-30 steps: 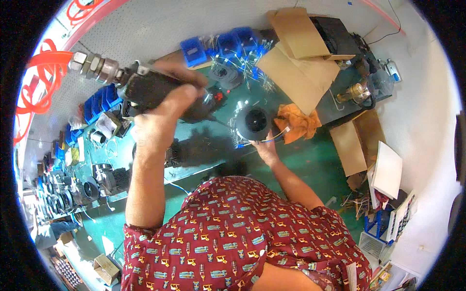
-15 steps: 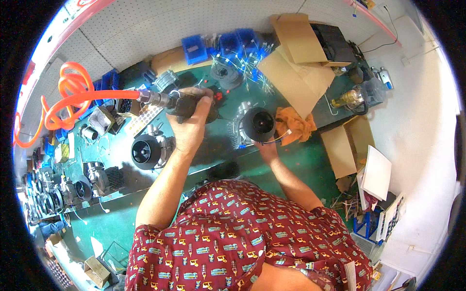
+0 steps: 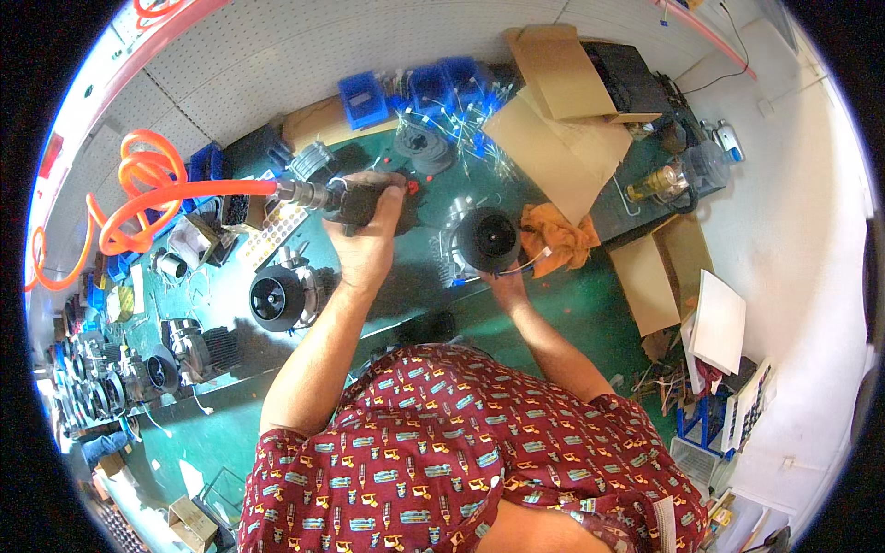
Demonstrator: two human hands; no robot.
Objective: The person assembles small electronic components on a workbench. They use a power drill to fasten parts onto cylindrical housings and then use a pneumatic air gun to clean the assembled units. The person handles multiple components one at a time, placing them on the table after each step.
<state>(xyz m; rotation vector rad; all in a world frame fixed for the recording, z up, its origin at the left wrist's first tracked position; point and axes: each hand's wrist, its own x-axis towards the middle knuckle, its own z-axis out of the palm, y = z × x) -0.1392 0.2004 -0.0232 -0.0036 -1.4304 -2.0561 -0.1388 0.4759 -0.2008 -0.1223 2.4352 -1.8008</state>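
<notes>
My left hand [image 3: 371, 247] is closed around a dark air-powered tool [image 3: 355, 201], held over the bench. An orange coiled air hose [image 3: 207, 189] runs to the metal fitting at the tool's left end. In front of me to the right stands a blower motor [image 3: 487, 238], with a round black housing facing up towards me and a finned metal body behind it. My right hand [image 3: 505, 288] grips its lower right edge; the fingers are partly hidden beneath the housing. A thin white-tipped cable [image 3: 536, 258] comes out beside that hand.
Another blower motor [image 3: 278, 297] sits left of my left forearm, with several more along the bench's left end. An orange cloth [image 3: 559, 241] lies right of the held one. Blue bins [image 3: 364, 100], loose cables and flattened cardboard [image 3: 559, 152] line the back; a clear-bodied bottle [image 3: 659, 184] stands at right.
The view has shifted slightly. The orange hose has swung a little, and the tool in my left hand has moved slightly right. My right hand stays at the blower motor.
</notes>
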